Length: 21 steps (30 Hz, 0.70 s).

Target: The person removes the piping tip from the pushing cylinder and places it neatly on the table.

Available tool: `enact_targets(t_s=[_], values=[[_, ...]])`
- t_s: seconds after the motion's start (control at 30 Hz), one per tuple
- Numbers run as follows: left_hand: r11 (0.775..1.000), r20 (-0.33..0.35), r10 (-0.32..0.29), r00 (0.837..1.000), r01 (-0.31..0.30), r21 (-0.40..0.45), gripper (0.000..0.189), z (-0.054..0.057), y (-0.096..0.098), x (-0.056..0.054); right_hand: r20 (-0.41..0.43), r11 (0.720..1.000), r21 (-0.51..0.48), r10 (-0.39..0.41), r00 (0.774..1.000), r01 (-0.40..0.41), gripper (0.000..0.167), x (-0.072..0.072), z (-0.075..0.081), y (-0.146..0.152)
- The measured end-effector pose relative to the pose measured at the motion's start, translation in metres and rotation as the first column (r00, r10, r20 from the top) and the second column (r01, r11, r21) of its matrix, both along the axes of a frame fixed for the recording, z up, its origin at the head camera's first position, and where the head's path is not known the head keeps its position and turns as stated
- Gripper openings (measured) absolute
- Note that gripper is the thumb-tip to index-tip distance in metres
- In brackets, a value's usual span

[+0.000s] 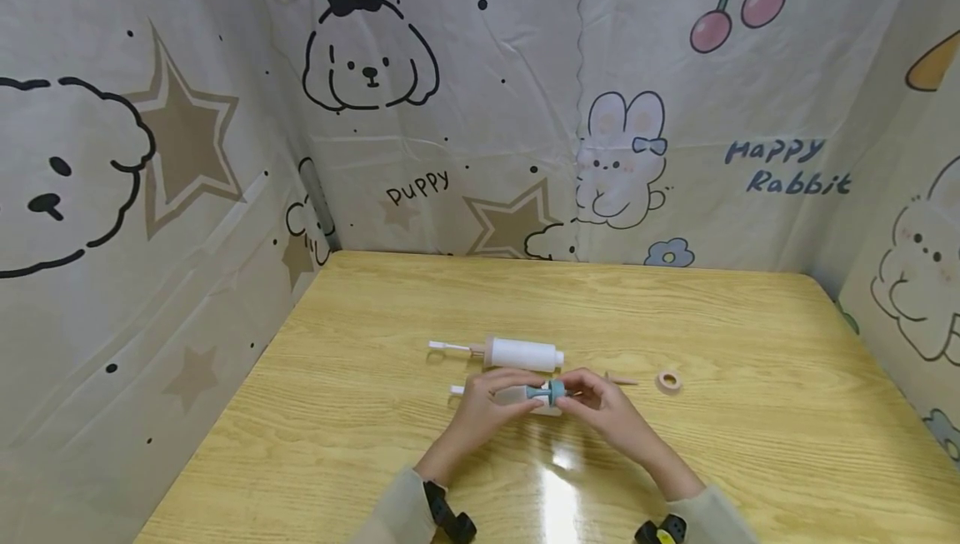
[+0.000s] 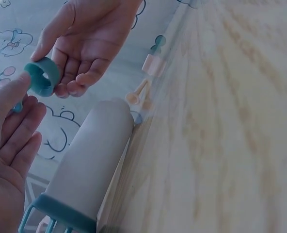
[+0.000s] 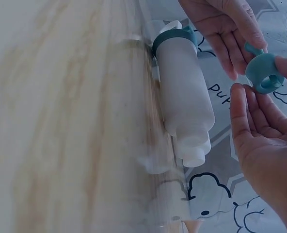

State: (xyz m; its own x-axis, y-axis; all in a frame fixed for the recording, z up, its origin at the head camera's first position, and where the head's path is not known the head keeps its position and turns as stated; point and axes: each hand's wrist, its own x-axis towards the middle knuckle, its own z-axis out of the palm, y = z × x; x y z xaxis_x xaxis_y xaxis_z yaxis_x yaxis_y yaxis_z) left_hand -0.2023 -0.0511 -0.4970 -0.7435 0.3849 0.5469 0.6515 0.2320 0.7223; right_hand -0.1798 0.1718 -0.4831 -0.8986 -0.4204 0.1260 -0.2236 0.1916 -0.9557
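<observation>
Both hands hold a small teal ring-shaped cap (image 1: 557, 392) in the air just over the table. A short stem (image 3: 252, 47) sticks out of one side of it; whether the two are one piece I cannot tell. My left hand (image 1: 483, 406) pinches the stem side with thumb and fingers. From the other side my right hand (image 1: 611, 415) grips the ring, thumb against its rim in the right wrist view. Under the hands lies a white bottle (image 2: 90, 160) with a teal collar (image 2: 61, 211), partly covered in the head view.
Behind the hands, another white bottle (image 1: 522, 354) lies on its side, with a pink collar (image 1: 487, 351) and a white stick (image 1: 450, 346) at its left end. To the right are a pink pointed piece (image 1: 621, 379) and a pink ring (image 1: 668, 382). Printed curtains (image 1: 487, 111) surround the wooden table (image 1: 375, 302).
</observation>
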Motion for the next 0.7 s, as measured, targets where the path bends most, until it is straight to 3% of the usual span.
enact_targets(t_s=[0.17, 0.43, 0.7], values=[[1.0, 0.021, 0.012, 1.0, -0.012, -0.004, 0.016, -0.002, 0.0, -0.001, -0.038, 1.0, -0.01, 0.008, 0.999, -0.009, 0.031, 0.001, -0.001, 0.003], [1.0, 0.004, 0.029, 1.0, -0.029, 0.006, 0.012, -0.001, 0.002, -0.001, -0.047, 0.999, 0.018, -0.04, 0.998, 0.041, 0.031, 0.004, -0.002, 0.014], [1.0, -0.01, 0.008, 1.0, -0.008, 0.022, 0.011, -0.004, 0.006, -0.004, -0.054, 0.997, 0.036, -0.059, 0.997, 0.061, 0.029, 0.005, -0.003, 0.029]])
